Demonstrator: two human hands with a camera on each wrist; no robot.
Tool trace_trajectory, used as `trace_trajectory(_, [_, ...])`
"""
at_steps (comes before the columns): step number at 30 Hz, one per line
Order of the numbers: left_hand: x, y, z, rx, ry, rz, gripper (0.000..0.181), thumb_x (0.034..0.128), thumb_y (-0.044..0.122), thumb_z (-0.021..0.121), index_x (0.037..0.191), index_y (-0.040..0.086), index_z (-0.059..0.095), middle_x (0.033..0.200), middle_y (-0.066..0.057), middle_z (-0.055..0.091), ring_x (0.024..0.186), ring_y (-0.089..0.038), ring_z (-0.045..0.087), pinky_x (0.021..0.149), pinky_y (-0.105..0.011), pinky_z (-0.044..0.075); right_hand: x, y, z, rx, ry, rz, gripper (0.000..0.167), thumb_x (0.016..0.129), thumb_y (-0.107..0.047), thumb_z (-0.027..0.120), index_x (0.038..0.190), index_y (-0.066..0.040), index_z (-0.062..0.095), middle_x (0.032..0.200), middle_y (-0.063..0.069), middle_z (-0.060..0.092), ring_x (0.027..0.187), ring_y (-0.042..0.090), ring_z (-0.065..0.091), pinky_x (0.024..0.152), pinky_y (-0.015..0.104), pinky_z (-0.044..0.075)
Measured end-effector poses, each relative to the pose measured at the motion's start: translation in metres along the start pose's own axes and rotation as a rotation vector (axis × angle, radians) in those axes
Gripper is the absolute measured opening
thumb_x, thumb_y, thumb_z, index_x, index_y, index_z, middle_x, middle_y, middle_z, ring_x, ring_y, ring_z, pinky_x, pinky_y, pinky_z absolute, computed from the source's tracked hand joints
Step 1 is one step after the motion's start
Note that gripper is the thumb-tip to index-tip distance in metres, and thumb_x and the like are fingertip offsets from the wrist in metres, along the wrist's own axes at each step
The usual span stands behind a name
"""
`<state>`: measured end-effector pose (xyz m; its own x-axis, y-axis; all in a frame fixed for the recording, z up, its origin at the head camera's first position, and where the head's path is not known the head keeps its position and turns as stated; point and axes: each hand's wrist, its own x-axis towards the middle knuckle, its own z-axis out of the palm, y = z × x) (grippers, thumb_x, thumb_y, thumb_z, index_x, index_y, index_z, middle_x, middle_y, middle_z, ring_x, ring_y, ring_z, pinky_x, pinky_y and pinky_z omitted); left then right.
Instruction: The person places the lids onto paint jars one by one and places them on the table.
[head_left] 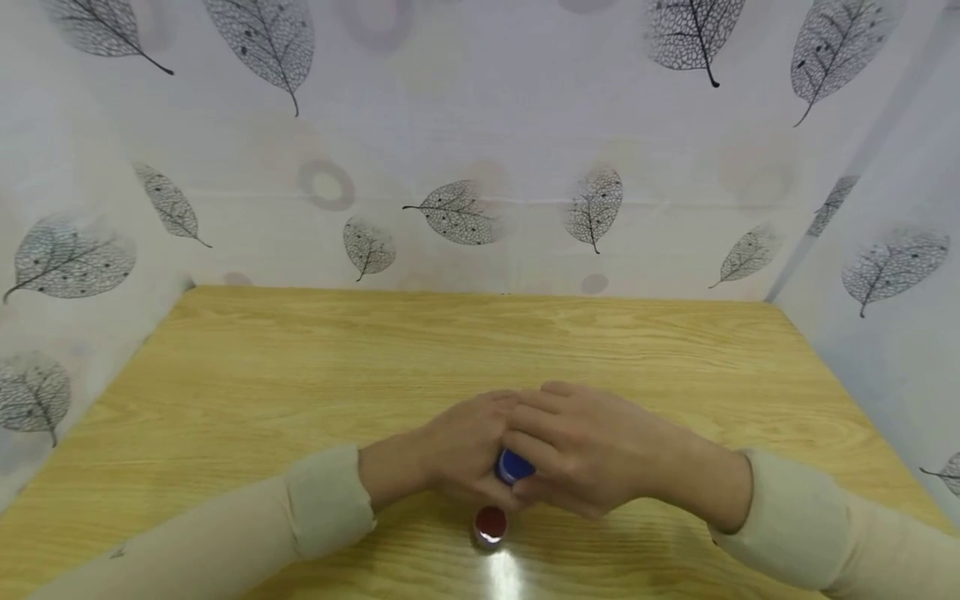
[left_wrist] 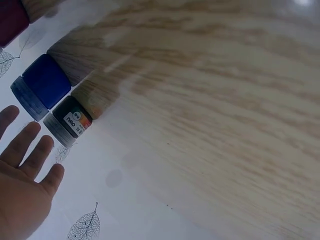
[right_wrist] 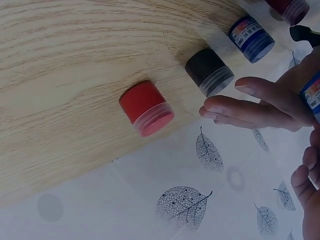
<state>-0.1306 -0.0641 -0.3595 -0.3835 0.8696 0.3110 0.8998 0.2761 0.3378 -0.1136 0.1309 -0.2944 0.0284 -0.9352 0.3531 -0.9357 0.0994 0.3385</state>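
In the head view my left hand [head_left: 468, 442] and right hand [head_left: 592, 446] meet around a blue paint jar [head_left: 515, 467]. Only part of its round lid shows between the fingers. My right fingers curl over it from the right, and the left hand holds it from the left. At the right edge of the right wrist view, the blue jar's label [right_wrist: 313, 95] appears between hands. A dark red paint jar [head_left: 491, 525] stands just nearer to me. Beyond the hands' cover, the wrist views show a black paint jar [right_wrist: 209, 71] and another blue one [right_wrist: 251, 38].
A bright red paint jar [right_wrist: 146, 107] stands past the black one, forming a loose row on the wood-grain table [head_left: 300, 358]. Leaf-patterned cloth [head_left: 480, 125] walls the table at the back and sides. A dark shape [right_wrist: 304, 35] by the hand is unclear.
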Motion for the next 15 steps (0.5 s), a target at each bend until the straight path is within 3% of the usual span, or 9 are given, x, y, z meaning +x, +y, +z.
trace_trajectory(4, [-0.001, 0.003, -0.001, 0.047, -0.001, -0.075, 0.056, 0.0827, 0.05, 0.068, 0.127, 0.015, 0.062, 0.122, 0.005, 0.066, 0.115, -0.007, 0.059, 0.11, -0.034, 0.04, 0.0, 0.0, 0.003, -0.024, 0.046, 0.076, 0.042, 0.102, -0.044, 0.045, 0.093, -0.007, 0.064, 0.082, -0.003, 0.06, 0.07, 0.012, 0.05, 0.061, 0.024, 0.046])
trace_trajectory(9, [-0.003, 0.008, -0.004, 0.139, -0.001, -0.19, 0.06, 0.0854, 0.055, 0.065, 0.132, 0.017, 0.062, 0.131, 0.001, 0.065, 0.127, -0.014, 0.057, 0.115, -0.048, 0.035, 0.002, -0.002, 0.006, -0.054, 0.077, 0.219, 0.049, 0.102, -0.048, 0.038, 0.084, -0.009, 0.061, 0.072, -0.004, 0.05, 0.063, 0.012, 0.042, 0.056, 0.025, 0.042])
trace_trajectory(15, [-0.004, 0.013, -0.004, 0.209, 0.031, -0.211, 0.045, 0.0845, 0.05, 0.068, 0.117, 0.02, 0.071, 0.12, 0.005, 0.071, 0.119, -0.012, 0.061, 0.115, -0.049, 0.035, 0.005, -0.007, 0.013, -0.148, 0.101, 0.291, 0.051, 0.102, -0.047, 0.031, 0.071, -0.013, 0.054, 0.064, -0.004, 0.045, 0.057, 0.013, 0.039, 0.051, 0.026, 0.039])
